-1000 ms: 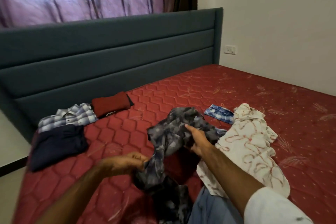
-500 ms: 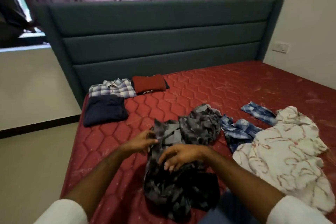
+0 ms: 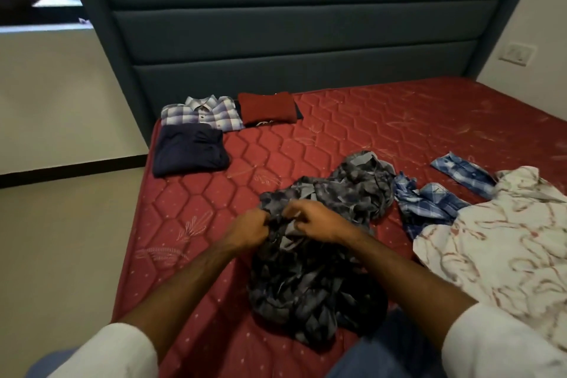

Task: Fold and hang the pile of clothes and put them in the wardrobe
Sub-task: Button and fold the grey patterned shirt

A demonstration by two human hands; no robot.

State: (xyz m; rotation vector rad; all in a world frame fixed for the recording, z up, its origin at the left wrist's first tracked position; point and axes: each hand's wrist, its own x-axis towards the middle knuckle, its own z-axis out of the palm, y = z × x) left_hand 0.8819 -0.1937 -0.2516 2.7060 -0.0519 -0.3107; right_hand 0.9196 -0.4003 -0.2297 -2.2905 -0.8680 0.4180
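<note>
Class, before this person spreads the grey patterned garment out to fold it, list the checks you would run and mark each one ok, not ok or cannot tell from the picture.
1. Both hands have a grip on the garment: left hand and right hand both pinch the grey patterned garment. Ok.
2. Garment lies flat: it is bunched and crumpled. Not ok.
3. Bare mattress beyond it to spread on. Ok.
4. Garment free of the blue checked shirt: their edges meet and may overlap. Cannot tell.
5. Folded pile out of the way: checked shirt, red garment and navy garment lie near the headboard. Ok.
6. Wardrobe or hanger ready: none in view. Cannot tell.
</note>
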